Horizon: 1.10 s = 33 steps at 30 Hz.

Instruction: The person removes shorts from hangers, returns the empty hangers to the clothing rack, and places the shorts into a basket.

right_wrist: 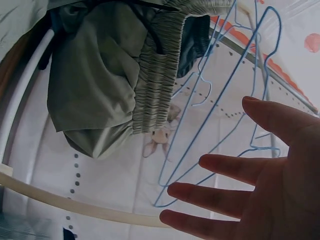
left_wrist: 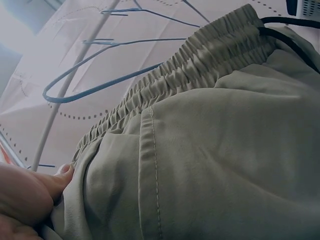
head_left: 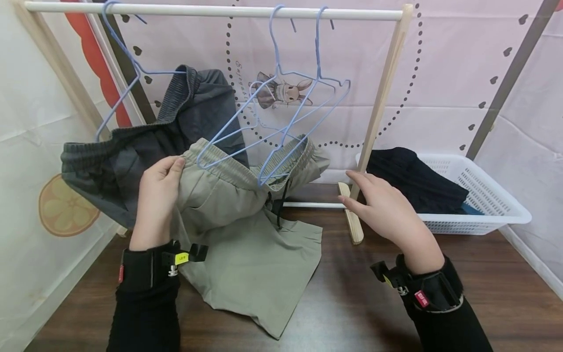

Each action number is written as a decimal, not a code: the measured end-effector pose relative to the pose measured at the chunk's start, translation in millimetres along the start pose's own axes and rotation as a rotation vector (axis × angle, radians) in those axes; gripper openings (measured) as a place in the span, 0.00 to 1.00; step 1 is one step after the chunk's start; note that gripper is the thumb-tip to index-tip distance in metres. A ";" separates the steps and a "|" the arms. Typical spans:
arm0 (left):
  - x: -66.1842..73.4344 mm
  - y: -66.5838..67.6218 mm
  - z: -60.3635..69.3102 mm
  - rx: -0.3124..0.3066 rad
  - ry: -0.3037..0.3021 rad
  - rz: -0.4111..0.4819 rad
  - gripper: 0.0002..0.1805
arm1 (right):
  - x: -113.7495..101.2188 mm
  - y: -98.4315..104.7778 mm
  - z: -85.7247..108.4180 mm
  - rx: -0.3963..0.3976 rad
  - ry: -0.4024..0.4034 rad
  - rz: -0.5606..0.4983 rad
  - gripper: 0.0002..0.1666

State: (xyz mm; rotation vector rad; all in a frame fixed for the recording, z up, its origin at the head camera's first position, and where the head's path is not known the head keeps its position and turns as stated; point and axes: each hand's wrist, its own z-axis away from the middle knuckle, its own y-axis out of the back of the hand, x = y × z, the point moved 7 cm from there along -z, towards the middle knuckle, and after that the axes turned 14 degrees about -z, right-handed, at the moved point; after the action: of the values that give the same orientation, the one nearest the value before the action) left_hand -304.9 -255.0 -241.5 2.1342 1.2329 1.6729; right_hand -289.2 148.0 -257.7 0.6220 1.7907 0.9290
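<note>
My left hand (head_left: 159,195) pinches the elastic waistband of grey-green shorts (head_left: 259,259) at its left side; the thumb shows at the cloth's edge in the left wrist view. A black drawstring (head_left: 281,208) dangles from the waist. Blue wire hangers (head_left: 295,115) hang from the rail, their lower ends overlapping the waistband opening; whether they are inside it I cannot tell. My right hand (head_left: 387,205), fingers extended and holding nothing, is beside the rack's right post. In the right wrist view, its fingers (right_wrist: 225,200) spread in front of the hangers.
Dark grey shorts (head_left: 149,146) hang on another blue hanger (head_left: 137,68) at the left of the rack's white rail (head_left: 211,10). To the right, a white basket (head_left: 497,195) holds dark folded clothing (head_left: 413,181). The wooden post (head_left: 382,93) stands between rack and basket.
</note>
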 end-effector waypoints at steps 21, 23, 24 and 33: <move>-0.1 -26.4 -1.5 -0.179 -0.103 0.020 0.21 | 26.0 -23.9 -24.1 -0.040 -0.072 -0.005 0.42; 0.7 -29.3 -1.3 -0.193 -0.114 0.018 0.19 | 28.5 -26.8 -25.9 -0.047 -0.079 -0.004 0.42; 1.0 -30.6 -1.2 -0.198 -0.117 0.021 0.18 | 29.8 -28.2 -26.8 -0.051 -0.083 -0.006 0.42; 2.8 -38.7 1.5 -0.288 -0.147 0.033 0.21 | 40.7 -37.3 -33.8 -0.103 -0.127 -0.052 0.43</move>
State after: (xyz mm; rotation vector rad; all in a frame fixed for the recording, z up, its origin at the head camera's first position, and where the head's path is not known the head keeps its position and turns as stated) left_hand -322.8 -227.6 -262.4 2.0665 0.8623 1.5646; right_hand -336.0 146.7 -302.4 0.5538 1.6280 0.9196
